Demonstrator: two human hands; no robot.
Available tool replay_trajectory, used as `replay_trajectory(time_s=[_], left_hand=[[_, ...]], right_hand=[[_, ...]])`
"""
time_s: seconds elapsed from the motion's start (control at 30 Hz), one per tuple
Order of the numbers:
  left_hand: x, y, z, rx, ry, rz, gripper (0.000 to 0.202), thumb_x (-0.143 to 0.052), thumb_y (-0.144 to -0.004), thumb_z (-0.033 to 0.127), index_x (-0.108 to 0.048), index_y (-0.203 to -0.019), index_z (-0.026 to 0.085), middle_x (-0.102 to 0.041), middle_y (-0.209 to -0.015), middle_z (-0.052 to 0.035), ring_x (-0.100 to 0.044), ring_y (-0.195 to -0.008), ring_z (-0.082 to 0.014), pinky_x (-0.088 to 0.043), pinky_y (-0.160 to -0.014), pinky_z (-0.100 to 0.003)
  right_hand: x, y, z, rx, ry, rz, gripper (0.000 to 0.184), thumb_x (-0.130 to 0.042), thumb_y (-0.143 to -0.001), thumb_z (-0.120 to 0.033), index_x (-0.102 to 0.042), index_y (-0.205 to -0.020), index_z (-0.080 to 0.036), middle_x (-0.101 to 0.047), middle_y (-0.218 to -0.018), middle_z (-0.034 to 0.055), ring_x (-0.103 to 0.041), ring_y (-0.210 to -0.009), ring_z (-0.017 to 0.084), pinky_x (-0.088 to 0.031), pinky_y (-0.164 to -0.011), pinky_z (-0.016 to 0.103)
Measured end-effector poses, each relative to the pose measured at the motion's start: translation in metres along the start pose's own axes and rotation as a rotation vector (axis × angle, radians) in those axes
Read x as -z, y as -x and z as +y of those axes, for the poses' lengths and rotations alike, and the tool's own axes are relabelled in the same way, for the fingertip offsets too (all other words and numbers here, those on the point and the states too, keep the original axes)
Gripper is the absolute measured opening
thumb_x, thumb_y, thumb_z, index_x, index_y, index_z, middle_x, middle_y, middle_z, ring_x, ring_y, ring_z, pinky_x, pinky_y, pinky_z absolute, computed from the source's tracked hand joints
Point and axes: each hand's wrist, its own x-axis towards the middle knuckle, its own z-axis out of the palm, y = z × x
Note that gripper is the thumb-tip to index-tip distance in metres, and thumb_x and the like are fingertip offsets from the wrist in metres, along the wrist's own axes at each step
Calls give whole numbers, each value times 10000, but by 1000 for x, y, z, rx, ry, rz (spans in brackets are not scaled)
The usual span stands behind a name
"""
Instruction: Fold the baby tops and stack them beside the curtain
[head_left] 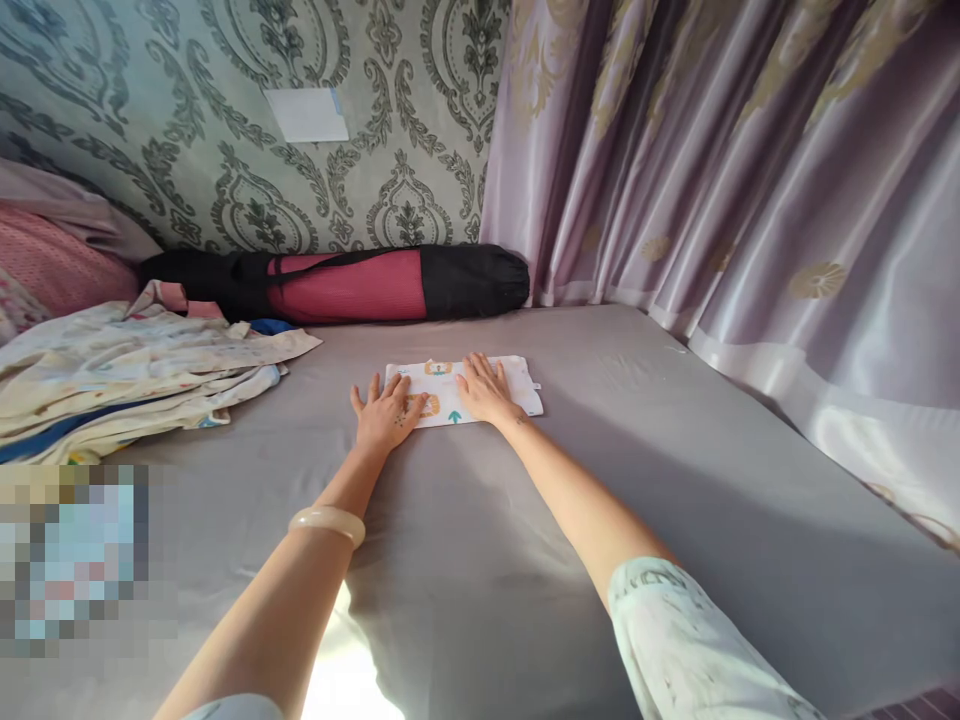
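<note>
A white cloth (517, 372) with orange and green prints lies folded flat into a rectangle on the grey bed sheet (480, 560). My left hand (388, 412) rests on its left end, fingers spread, with the thumb side toward the middle. Right of centre, my right hand (484, 388) lies flat on the same cloth, fingers stretched toward the far edge. A small white tag sticks out at the cloth's right side. Neither hand grips the fabric. A pale bangle (328, 524) circles my left forearm.
Along the patterned wall lies a long black and red bag (352, 286). Loose clothes (142, 370) are heaped at the left, with pink bedding (60, 255) behind them. A purple curtain (720, 150) hangs on the right. A blurred patch (82, 560) hides something at lower left.
</note>
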Motion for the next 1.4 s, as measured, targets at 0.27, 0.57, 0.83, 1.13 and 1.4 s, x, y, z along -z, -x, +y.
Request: replay_trajectory(time_s=[0.27, 0.57, 0.83, 1.13, 1.4], left_hand=[[1, 0, 1, 6, -14, -15, 532, -445, -921, 536, -557, -1367, 270, -511, -1473, -93, -272, -1449, -404, -44, -1133, -705], [7, 1, 5, 25, -127, -102, 606, -311, -955, 569, -471, -1448, 255, -436, -1533, -58, -241, -1465, -376, -82, -1147, -688], [8, 2, 7, 42, -172, -126, 629, -263, -960, 593, -457, -1457, 259, -412, -1550, -39, -225, -1474, -355, -90, -1160, -665], [4, 0, 5, 23, -230, -160, 689, -203, -965, 603, -385, -1510, 224, -362, -1577, -56, -189, -1480, -376, -79, -1164, -656], [2, -1, 2, 10, -239, -167, 676, -186, -965, 611, -361, -1522, 271, -356, -1582, -46, -200, -1473, -386, -81, -1159, -656]], right_hand=[[-3, 10, 27, -63, 80, 49, 561, -249, -1026, -373, -337, -1513, -108, -268, -1611, 131, -206, -1489, 249, -117, -1206, 472], [-3, 10, 28, -48, 45, 35, 568, -241, -1025, -376, -335, -1513, -101, -259, -1616, 122, -198, -1490, 249, -114, -1207, 470], [14, 8, 51, -158, 37, 59, 623, -192, -1031, -405, -257, -1540, -52, -177, -1633, 150, -129, -1509, 257, -66, -1209, 479], [2, 10, 61, -179, 83, 27, 616, -189, -1030, -413, -305, -1528, -69, -234, -1619, 141, -188, -1492, 268, -170, -1185, 452], [7, 9, 61, -189, 83, -8, 612, -187, -1031, -415, -292, -1534, -82, -216, -1625, 140, -179, -1495, 268, -156, -1186, 461]])
